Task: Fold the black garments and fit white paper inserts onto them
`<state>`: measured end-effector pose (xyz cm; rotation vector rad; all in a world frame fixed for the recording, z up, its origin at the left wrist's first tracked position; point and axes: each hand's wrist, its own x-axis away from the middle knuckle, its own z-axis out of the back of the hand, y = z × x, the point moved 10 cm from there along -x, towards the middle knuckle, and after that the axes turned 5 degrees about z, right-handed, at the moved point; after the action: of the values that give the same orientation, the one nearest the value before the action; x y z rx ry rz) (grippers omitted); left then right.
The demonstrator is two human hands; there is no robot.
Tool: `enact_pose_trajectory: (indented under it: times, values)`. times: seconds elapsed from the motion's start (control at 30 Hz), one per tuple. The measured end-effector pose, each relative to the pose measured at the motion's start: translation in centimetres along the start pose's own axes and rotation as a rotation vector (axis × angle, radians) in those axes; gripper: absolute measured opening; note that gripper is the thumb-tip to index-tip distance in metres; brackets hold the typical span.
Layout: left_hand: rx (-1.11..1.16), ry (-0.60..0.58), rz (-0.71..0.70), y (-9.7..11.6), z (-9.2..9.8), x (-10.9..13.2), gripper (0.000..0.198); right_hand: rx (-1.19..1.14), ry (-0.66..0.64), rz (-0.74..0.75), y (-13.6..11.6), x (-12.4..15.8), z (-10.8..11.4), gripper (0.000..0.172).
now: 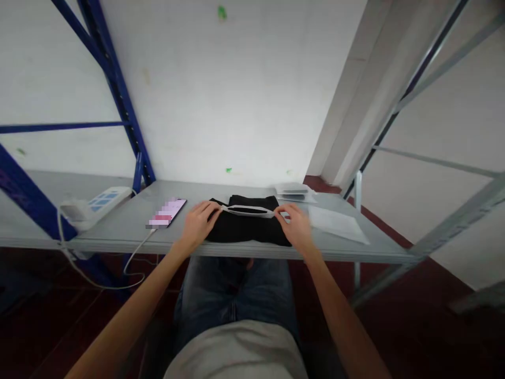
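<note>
Pinching a thin, pale, slotted strip at its ends, one in my left hand and one in my right hand, I hold it over folded black cloth on the grey surface — best kept level, with light, even tension.

A phone lies near a white power strip.

The left hand and right hand pinched opposite ends of a pale strip, bowed open over black cloth on the grey table. A phone lay to the left, a power strip farther left. On the right, a flat whitish sheet lay nearer than some stacked packets.
</note>
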<state>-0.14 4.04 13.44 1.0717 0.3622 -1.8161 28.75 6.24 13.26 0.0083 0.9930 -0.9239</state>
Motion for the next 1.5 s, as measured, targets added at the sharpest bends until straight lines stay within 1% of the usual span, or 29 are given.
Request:
enact_pose_trajectory:
  times: [0.1, 0.17, 0.23, 0.33, 0.37, 0.43, 0.47, 0.5, 0.6, 0.67, 0.73, 0.83, 0.9, 1.0, 1.07, 1.13, 1.2, 1.3, 1.4, 1.5]
  values:
    - [0.022, 0.0, 0.034, 1.0, -0.4, -0.2, 0.02, 0.008, 0.002, 0.115, -2.3, 0.0, -0.5, 0.016]
    - [0.039, -0.006, 0.039, 2.0, -0.7, -0.3, 0.02, 0.021, -0.024, 0.153, -3.3, -0.1, -1.3, 0.019]
    - [0.058, -0.035, 0.025, 3.0, -0.9, -0.3, 0.02, 0.029, -0.035, 0.138, -3.6, -0.2, -2.0, 0.022]
    - [0.096, -0.091, -0.01, 4.3, -1.0, -0.2, 0.021, 0.063, -0.052, 0.098, -3.6, -0.2, -2.7, 0.022]
    - [0.11, -0.103, -0.026, 4.7, -1.0, -0.2, 0.021, 0.089, -0.07, 0.1, -3.7, -0.1, -3.1, 0.025]
    - [0.129, -0.113, -0.055, 5.5, -0.8, -0.2, 0.021, 0.161, -0.131, 0.125, -4.1, 0.2, -4.0, 0.042]
    - [0.131, -0.114, -0.068, 5.9, -0.7, -0.1, 0.021, 0.201, -0.157, 0.135, -4.2, 0.3, -4.5, 0.048]
    - [0.127, -0.117, -0.081, 6.2, -0.7, -0.1, 0.02, 0.238, -0.172, 0.14, -4.3, 0.5, -4.9, 0.049]
    - [0.111, -0.125, -0.109, 6.7, -0.8, -0.2, 0.021, 0.301, -0.18, 0.16, -4.8, 0.7, -5.6, 0.041]
    - [0.122, -0.116, -0.097, 6.1, -0.8, -0.2, 0.021, 0.29, -0.143, 0.169, -5.2, 0.6, -5.4, 0.038]
    - [0.15, -0.092, -0.055, 4.9, -0.6, -0.3, 0.019, 0.247, -0.069, 0.154, -5.5, 0.2, -4.4, 0.038]
    - [0.186, -0.029, 0.033, 2.6, 0.0, -0.5, 0.017, 0.121, 0.092, 0.119, -6.3, -0.2, -1.5, 0.039]
    - [0.211, 0.037, 0.114, 1.1, 0.7, -0.5, 0.017, 0.016, 0.206, 0.109, -7.1, -0.2, 0.7, 0.04]
    - [0.234, 0.131, 0.225, -0.4, 1.5, -0.5, 0.019, -0.152, 0.358, 0.078, -7.8, 0.1, 3.8, 0.037]
    - [0.233, 0.17, 0.277, -1.1, 2.0, -0.4, 0.02, -0.298, 0.412, 0.056, -7.5, 0.1, 5.1, 0.033]
    - [0.234, 0.207, 0.344, -2.0, 2.4, -0.3, 0.02, -0.448, 0.431, 0.031, -6.3, -0.1, 5.7, 0.027]
    - [0.249, 0.27, 0.443, -3.4, 3.2, 0.0, 0.02, -0.548, 0.413, -0.011, -4.4, -0.5, 5.4, 0.024]
    - [0.318, 0.368, 0.572, -5.4, 4.1, 0.4, 0.021, -0.592, 0.354, -0.094, -1.2, -1.1, 3.6, 0.028]
    - [0.428, 0.448, 0.632, -6.6, 4.6, 0.6, 0.027, -0.573, 0.294, -0.116, 1.0, -1.3, 0.7, 0.037]
    - [0.499, 0.496, 0.651, -6.8, 4.4, 0.8, 0.032, -0.593, 0.197, -0.127, 2.5, -1.0, -3.4, 0.042]
